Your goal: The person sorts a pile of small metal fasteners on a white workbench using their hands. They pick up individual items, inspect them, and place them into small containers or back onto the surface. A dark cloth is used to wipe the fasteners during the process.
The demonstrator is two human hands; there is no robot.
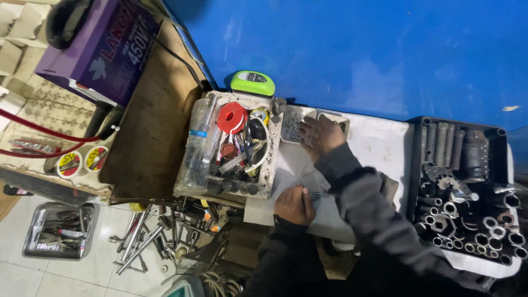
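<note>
Pinching small metal parts [315, 194] in my left hand [295, 204], my right hand [320, 133] reaches open-fingered into the screw tray [292, 126]; more picking remains.

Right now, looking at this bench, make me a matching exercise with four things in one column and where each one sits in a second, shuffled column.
Things:
1. green tape measure
2. black tray of sockets
3. purple machine
4. metal tray of tools

Places:
A. on the tiled floor, lower left
B. against the blue wall, above the cluttered white tray
C. at the bench's right end
D. upper left, beside the brown board

Pairs: 1-B, 2-C, 3-D, 4-A
</note>
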